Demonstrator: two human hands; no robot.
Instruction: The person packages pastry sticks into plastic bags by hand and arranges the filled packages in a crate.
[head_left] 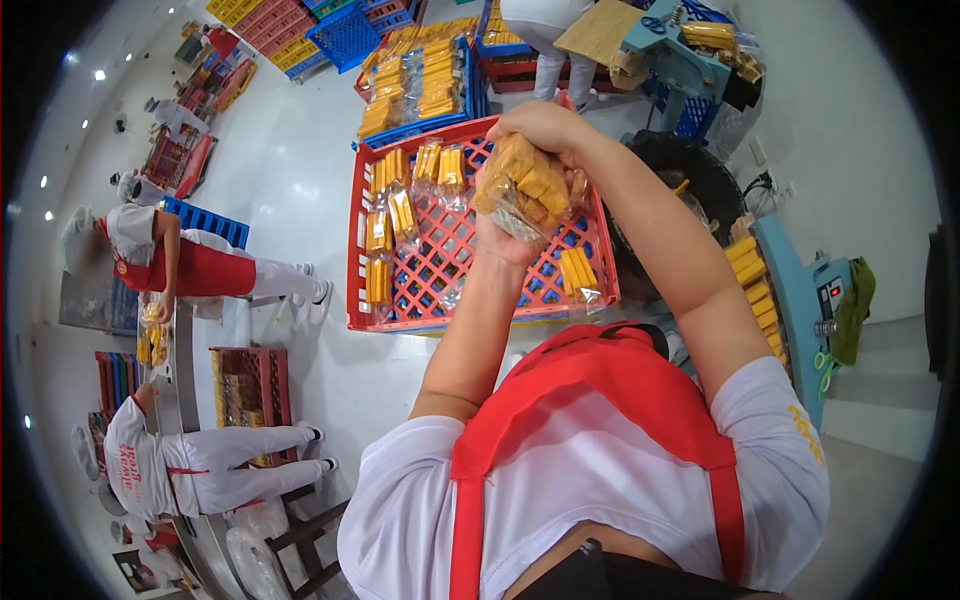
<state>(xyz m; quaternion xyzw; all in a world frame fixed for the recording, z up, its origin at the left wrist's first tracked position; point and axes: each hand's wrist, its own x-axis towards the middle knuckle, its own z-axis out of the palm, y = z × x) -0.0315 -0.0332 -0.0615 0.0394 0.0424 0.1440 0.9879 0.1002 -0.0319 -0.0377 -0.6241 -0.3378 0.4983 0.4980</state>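
Note:
Between my two hands, above a red plastic crate (352, 250), is a clear plastic pack of golden-yellow, bread-like pieces (535, 180). My left hand (508, 243) supports it from the near side, its fingers mostly hidden behind the pack. My right hand (545, 128) curls over the far end, fingers bent around it. Inside the crate, flat packs of yellow sticks (400, 215) lie along the left side, with others (450, 165) at the back. One more pack (578, 272) lies at the front right. The crate's lattice floor shows between them.
Behind the red crate stands a blue crate piled with yellow packs (430, 85). A black bin (690, 170) and a blue-green machine (790, 290) are on the right. Two co-workers in white (190, 250) (190, 470) stand at a long table on the left.

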